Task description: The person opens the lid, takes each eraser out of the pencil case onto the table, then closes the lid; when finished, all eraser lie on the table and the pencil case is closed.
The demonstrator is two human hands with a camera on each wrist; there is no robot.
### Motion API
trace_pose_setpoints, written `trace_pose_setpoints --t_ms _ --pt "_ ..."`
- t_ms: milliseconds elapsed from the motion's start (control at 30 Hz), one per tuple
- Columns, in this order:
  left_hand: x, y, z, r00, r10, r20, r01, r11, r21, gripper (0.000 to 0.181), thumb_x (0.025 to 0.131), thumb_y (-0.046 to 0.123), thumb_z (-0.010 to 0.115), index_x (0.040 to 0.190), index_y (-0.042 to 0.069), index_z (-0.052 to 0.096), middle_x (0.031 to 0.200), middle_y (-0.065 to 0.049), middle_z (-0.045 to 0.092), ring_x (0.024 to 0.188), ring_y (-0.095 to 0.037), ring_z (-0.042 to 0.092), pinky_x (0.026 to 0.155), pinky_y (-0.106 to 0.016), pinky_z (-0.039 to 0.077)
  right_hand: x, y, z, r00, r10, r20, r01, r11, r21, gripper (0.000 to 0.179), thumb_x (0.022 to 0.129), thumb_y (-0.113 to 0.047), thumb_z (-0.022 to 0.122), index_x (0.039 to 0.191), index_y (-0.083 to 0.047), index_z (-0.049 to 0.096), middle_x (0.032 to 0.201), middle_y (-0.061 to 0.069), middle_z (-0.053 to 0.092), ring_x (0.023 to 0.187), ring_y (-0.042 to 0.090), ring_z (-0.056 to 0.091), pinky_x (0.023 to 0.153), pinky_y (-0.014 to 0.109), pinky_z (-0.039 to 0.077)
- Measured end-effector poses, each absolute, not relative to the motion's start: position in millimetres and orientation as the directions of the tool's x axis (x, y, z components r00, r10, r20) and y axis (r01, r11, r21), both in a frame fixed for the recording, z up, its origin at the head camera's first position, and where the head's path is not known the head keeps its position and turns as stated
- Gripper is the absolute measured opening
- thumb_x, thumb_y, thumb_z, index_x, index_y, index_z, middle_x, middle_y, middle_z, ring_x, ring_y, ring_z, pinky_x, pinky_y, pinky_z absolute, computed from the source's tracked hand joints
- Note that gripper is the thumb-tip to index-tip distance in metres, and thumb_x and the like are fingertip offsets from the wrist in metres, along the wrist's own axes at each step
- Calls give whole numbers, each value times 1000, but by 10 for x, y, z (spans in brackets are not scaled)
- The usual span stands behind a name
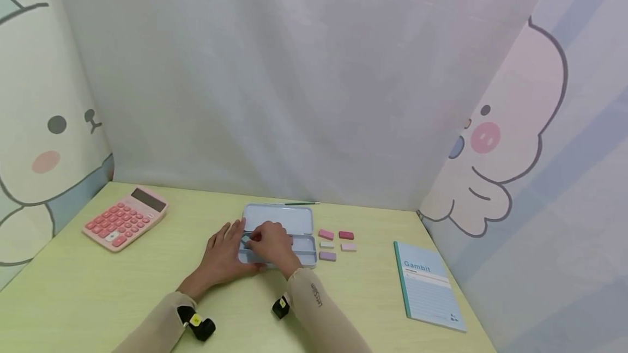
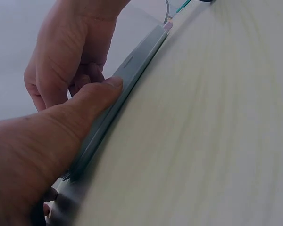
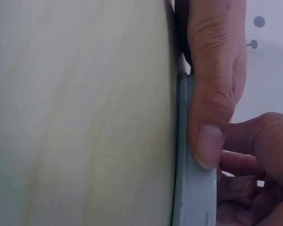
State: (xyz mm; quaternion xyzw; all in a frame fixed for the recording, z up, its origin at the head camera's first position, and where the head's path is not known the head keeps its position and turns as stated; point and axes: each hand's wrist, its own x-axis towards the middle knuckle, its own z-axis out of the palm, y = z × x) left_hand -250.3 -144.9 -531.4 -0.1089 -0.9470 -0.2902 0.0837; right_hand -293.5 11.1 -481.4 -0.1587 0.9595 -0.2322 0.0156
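Two hands at work on one pale-blue hinged pencil case (image 1: 306,258). Right hand (image 1: 272,241) reaches in from above, wrist bent down, fingers curled; its fingertips appear to pinch a small blue block (image 1: 245,239) at the left end of the tray. Left hand (image 1: 225,255) lies extended, fingers straight by the case's left end, thumb pressing the near rim; steadying it, I judge. Case sits beneath the right hand; lid (image 1: 279,219) lies open beyond the fingers.

Progress, by my reading: partway. A reddish block (image 1: 291,240) shows inside, beside the right knuckles; what the hand covers I cannot count. Five lie outside, probably left to do, just right of the right hand: pink block (image 1: 326,234), crimson block (image 1: 346,235), white block (image 1: 326,245), pale-pink block (image 1: 349,247), lavender block (image 1: 327,256).

Farther out: pencil-like stick (image 1: 301,204) behind the lid, pink calculator (image 1: 125,218) well left of the left hand, Gambit notebook (image 1: 432,286) well right of the right.
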Motion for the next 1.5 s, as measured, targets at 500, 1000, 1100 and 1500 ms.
trace_pose_setpoints --t_ms 500,1000,1100,1500 --pt "-2486 -1453 -5303 -963 163 216 254 821 511 131 76 71 85 169 -1 27 171 -29 36 159 -54 29 122 -77 27 -2935 79 -4841 -928 -358 107 -365 810 -459 14 97 -23 77 97 -12 86 83 -5 79 73 6 61 68 23 48" --pt "-2495 -1456 -5334 -959 159 235 261 819 511 131 75 70 85 168 -2 27 170 -30 37 158 -55 30 121 -77 28 -2781 296 -4774 -923 -344 173 -382 762 -523 12 104 -18 68 106 -13 78 99 1 80 85 12 68 76 26 55" --pt "-2501 -1464 -5339 -959 158 235 259 824 503 131 75 71 85 168 -3 28 170 -30 38 158 -55 30 121 -77 29 -2787 363 -4790 -911 -353 214 -411 734 -540 12 105 -16 69 106 -11 79 99 2 80 83 10 66 76 25 55" --pt "-2521 -1446 -5336 -969 160 190 236 831 503 137 74 75 84 169 -2 22 171 -30 35 159 -55 26 123 -76 26 -2741 741 -4817 -926 -283 252 -378 665 -643 13 103 -13 72 108 -8 82 96 3 80 78 5 58 74 21 52"
